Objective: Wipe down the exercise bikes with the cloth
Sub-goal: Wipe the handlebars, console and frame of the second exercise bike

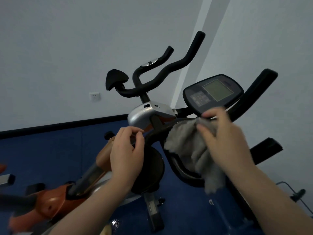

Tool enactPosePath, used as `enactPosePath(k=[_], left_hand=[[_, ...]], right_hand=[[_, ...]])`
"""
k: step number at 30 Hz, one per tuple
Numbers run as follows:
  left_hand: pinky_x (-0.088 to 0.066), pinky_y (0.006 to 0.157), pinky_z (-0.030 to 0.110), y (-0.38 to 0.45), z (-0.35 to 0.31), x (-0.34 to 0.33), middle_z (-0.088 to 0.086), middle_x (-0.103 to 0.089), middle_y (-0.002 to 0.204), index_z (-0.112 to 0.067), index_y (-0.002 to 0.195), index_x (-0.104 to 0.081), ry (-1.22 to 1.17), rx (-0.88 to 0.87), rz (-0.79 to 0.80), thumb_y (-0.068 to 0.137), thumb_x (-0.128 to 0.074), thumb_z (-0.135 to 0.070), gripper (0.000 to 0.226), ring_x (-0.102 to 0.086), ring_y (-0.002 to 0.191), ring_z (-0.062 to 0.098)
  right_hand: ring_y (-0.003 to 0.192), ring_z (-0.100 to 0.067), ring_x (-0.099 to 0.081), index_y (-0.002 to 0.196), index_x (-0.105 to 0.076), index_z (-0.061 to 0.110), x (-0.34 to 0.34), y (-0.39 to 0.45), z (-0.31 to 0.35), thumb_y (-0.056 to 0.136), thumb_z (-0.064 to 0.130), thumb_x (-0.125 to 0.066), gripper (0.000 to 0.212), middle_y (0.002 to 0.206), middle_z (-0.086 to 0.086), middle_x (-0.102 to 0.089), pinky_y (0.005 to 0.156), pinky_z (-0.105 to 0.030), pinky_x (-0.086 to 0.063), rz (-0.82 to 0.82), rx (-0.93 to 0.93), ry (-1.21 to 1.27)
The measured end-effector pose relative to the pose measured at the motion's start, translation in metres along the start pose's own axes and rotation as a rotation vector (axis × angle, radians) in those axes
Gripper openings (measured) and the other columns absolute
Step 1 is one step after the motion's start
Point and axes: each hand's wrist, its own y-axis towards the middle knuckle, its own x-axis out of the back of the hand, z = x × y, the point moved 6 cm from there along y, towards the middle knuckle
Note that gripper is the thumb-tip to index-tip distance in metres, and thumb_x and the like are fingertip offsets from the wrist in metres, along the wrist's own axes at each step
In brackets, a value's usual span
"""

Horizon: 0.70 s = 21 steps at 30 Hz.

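A grey cloth (191,150) is bunched in my right hand (223,138) and pressed on the black handlebar (159,131) of the near exercise bike, just below its console (213,92) with a grey screen. My left hand (125,150) grips the left end of that same handlebar, fingers curled around it. Behind stands a second bike, orange and silver (149,114), with curved black handlebars (177,65) and a black pad (116,80).
An orange frame (49,200) of the second bike runs along the lower left. A black flywheel cover (150,168) sits under my left hand. Blue floor (42,146) meets a pale wall with a socket (94,97). A thin metal stand (298,195) is at right.
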Motion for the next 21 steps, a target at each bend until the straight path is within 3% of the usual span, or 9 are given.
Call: enactPosePath(k=[3,5,7,10,14,17,21], left_hand=[[-0.041,0.059,0.018,0.002,0.002,-0.004,-0.017,-0.059,0.085,-0.046,0.083,-0.053,-0.071,0.033,0.071,0.089,-0.047,-0.034,0.015,-0.058,0.077,0.001],[-0.044,0.059,0.021,0.004,0.002,-0.004,-0.017,-0.059,0.085,-0.048,0.086,-0.053,-0.116,0.034,0.127,0.088,-0.048,-0.035,0.014,-0.059,0.071,0.005],[-0.046,0.061,0.024,0.005,0.003,-0.006,-0.015,-0.059,0.084,-0.048,0.089,-0.053,-0.130,0.002,0.191,0.087,-0.048,-0.036,0.013,-0.059,0.070,0.006],[-0.045,0.067,0.022,0.006,0.000,-0.008,-0.018,-0.057,0.090,-0.045,0.092,-0.054,-0.098,-0.081,0.256,0.089,-0.046,-0.033,0.014,-0.058,0.081,0.002],[-0.043,0.077,0.018,0.008,-0.001,-0.009,-0.024,-0.052,0.099,-0.040,0.096,-0.053,-0.055,-0.176,0.303,0.092,-0.042,-0.035,0.013,-0.054,0.098,0.001],[-0.044,0.080,0.021,0.010,0.007,-0.009,-0.025,-0.052,0.101,-0.044,0.096,-0.051,-0.109,-0.152,0.304,0.088,-0.041,-0.045,0.013,-0.054,0.101,0.002],[-0.046,0.081,0.024,0.009,0.017,-0.009,-0.023,-0.053,0.100,-0.046,0.096,-0.050,-0.192,-0.083,0.276,0.085,-0.046,-0.049,0.012,-0.056,0.100,0.005]], right_hand=[[0.073,0.007,-0.058,0.092,-0.052,0.028,0.006,0.027,0.019,0.085,0.028,-0.065,0.014,0.079,0.018,-0.055,0.057,-0.005,-0.043,-0.293,0.009,0.043],[0.090,-0.001,-0.049,0.095,-0.062,0.025,-0.023,0.036,0.026,0.084,0.031,-0.066,0.014,0.098,0.011,-0.050,0.080,-0.015,-0.046,-0.198,0.005,-0.051],[0.108,-0.011,-0.038,0.100,-0.068,0.028,-0.056,0.032,0.025,0.086,0.046,-0.061,0.024,0.113,0.006,-0.047,0.098,-0.034,-0.035,-0.020,0.012,-0.235],[0.123,-0.020,-0.040,0.100,-0.073,0.030,-0.049,0.032,0.016,0.088,0.043,-0.059,0.022,0.123,0.002,-0.055,0.105,-0.041,-0.025,-0.021,0.091,-0.293],[0.113,-0.019,-0.052,0.108,-0.071,0.023,-0.051,0.034,0.014,0.089,0.034,-0.058,0.026,0.114,0.001,-0.064,0.099,-0.037,-0.038,0.050,0.054,-0.244],[0.104,-0.020,-0.053,0.113,-0.070,0.014,-0.067,0.018,0.029,0.090,0.023,-0.063,0.026,0.107,-0.002,-0.065,0.092,-0.038,-0.045,-0.036,0.015,-0.268],[0.094,-0.021,-0.053,0.105,-0.072,0.014,-0.059,0.026,0.035,0.087,0.017,-0.066,0.019,0.098,-0.002,-0.067,0.081,-0.033,-0.044,0.070,0.183,-0.330]])
